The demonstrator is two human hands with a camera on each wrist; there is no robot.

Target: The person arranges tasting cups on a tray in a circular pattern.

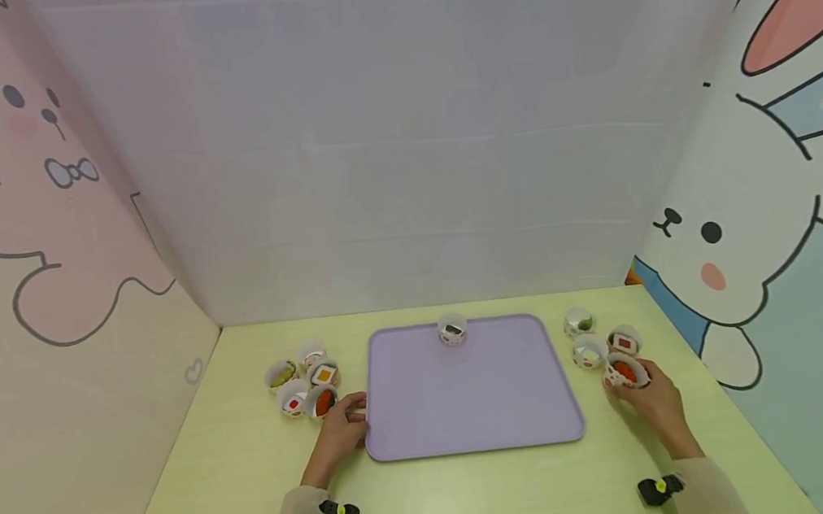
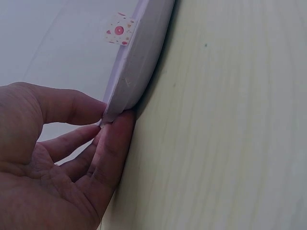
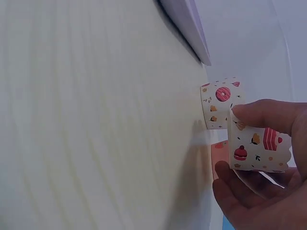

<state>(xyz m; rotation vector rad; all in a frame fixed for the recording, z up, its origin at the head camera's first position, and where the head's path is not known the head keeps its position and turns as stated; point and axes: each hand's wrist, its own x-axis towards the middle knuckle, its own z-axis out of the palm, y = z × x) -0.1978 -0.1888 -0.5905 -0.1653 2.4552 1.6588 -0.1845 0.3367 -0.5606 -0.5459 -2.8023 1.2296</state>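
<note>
With its right hand (image 1: 657, 400) the person grips a printed paper cup (image 1: 612, 381) that has something orange-red inside. In the right wrist view, thumb and fingers hold the cup (image 3: 259, 151) from opposite sides, just off the table. Close by stand several similar cups, among them one with a red square (image 1: 625, 341) and one with green contents (image 1: 579, 322). At the left side of the lilac tray (image 1: 468, 399), the left hand (image 1: 343, 432) pinches the rim (image 2: 128, 79), thumb above and a finger below. One paper cup (image 1: 452, 331) stands at the tray's far edge.
Several more paper cups stand left of the tray, including one with an orange square (image 1: 324, 374) and one with orange-red contents (image 1: 321, 402) close to the left hand. A pale wall (image 1: 402, 143) rises behind the table (image 1: 476, 496), with rabbit-printed panels (image 1: 750, 260) at the sides.
</note>
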